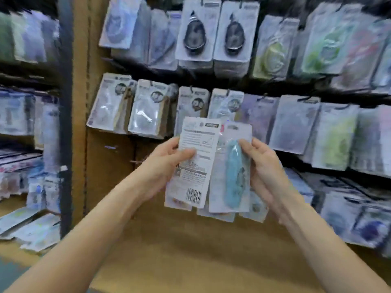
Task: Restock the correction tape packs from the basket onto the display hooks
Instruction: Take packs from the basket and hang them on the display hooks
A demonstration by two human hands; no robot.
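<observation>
My left hand grips a correction tape pack turned back-side out, showing white printed text and a barcode. My right hand holds another correction tape pack face out, with a light blue tape dispenser under clear plastic. More packs sit fanned behind these two, their lower edges showing below. Both hands are raised in front of the display hooks, where rows of similar packs hang. The basket is not in view.
A brown pegboard wall carries several rows of hanging packs, such as black-dispenser packs at the top and green ones to the right. A dark upright post divides off shelves at the left with loose packs.
</observation>
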